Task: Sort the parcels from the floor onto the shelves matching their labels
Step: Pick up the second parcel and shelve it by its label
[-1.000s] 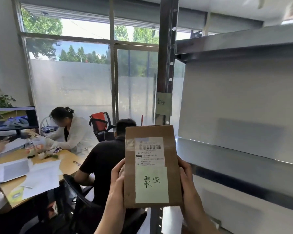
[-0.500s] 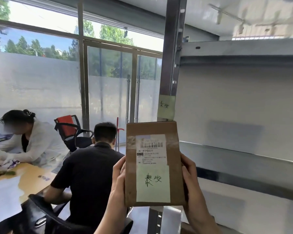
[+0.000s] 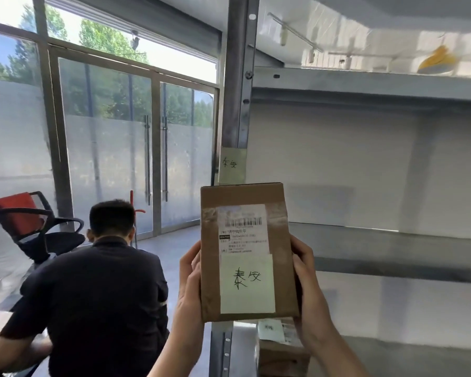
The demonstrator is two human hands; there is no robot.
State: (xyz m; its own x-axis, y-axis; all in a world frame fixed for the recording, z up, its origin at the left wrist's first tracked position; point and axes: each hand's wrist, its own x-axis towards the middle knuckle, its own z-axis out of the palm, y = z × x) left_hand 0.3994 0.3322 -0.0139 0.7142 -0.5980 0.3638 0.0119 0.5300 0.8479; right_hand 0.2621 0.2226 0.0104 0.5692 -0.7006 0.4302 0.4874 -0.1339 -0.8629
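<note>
the left hand (image 3: 189,292) and right hand (image 3: 309,288) are gripping a brown cardboard parcel (image 3: 246,251) upright before the grey metal shelf (image 3: 392,246), matching its handwritten note to the post's pale green sticky label (image 3: 231,165); next, probably sliding it onto that shelf.

Both hands, left hand (image 3: 191,289) and right hand (image 3: 307,284), grip an upright parcel (image 3: 246,251) before the shelf (image 3: 392,248).
</note>
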